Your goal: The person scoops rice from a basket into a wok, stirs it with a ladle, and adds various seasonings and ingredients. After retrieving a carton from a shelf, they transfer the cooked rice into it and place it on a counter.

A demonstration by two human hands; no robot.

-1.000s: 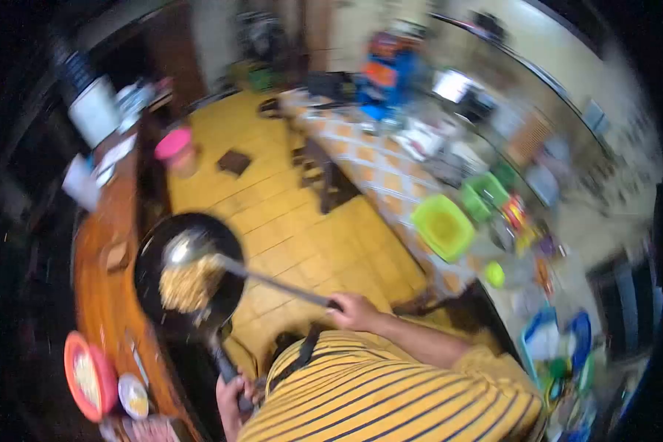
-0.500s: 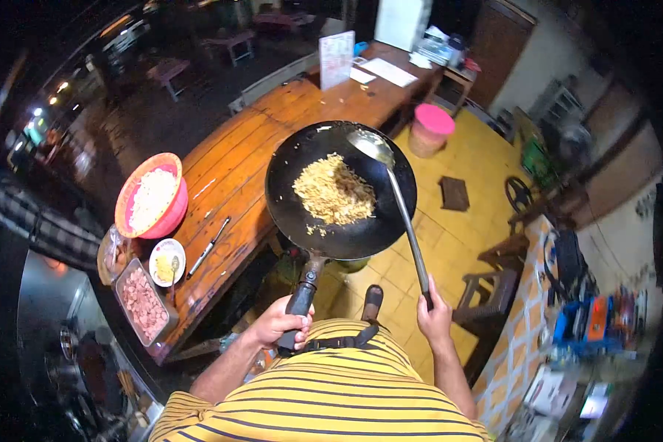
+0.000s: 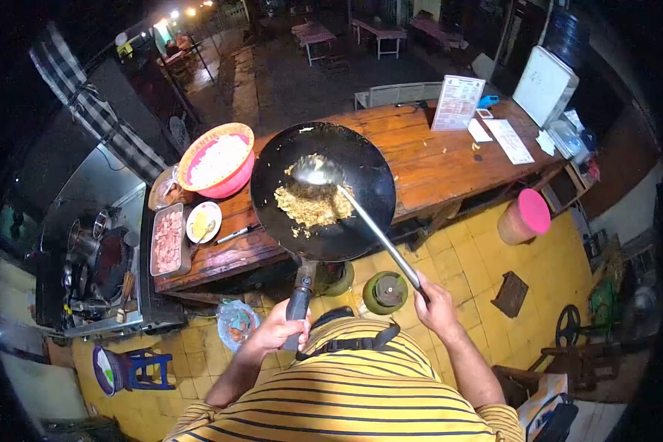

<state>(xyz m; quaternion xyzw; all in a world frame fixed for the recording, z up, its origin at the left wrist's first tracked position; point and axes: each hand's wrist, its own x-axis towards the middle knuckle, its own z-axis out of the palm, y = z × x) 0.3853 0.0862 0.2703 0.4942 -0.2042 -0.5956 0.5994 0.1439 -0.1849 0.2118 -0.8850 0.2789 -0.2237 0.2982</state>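
Note:
My left hand (image 3: 281, 326) is wrapped round the dark handle of a black wok (image 3: 361, 228), which is held out in front of me. Browned fried rice (image 3: 311, 208) lies in the middle of the wok. My right hand (image 3: 436, 303) grips the long metal handle of a ladle (image 3: 318, 172), its bowl over the far part of the rice. Left of the wok, a pink and orange basin (image 3: 232, 179) holds a white heap of what looks like rice. Nearby are a small white bowl (image 3: 193, 237) with yellow contents and a metal tray (image 3: 155, 269) of pink chopped pieces.
A wooden table (image 3: 412, 158) runs behind the wok, with a marker (image 3: 237, 233) and a menu stand (image 3: 458, 103) on it. On the yellow floor are a green gas cylinder (image 3: 384, 293), a pink-lidded bucket (image 3: 524, 216) and a blue stool (image 3: 149, 368). A cooking station (image 3: 136, 214) stands at left.
My view and body have turned left, bringing the cooking station and gas cylinder into sight. The ladle's bowl has moved from the wok's right rim onto the rice. Both hands keep their grips.

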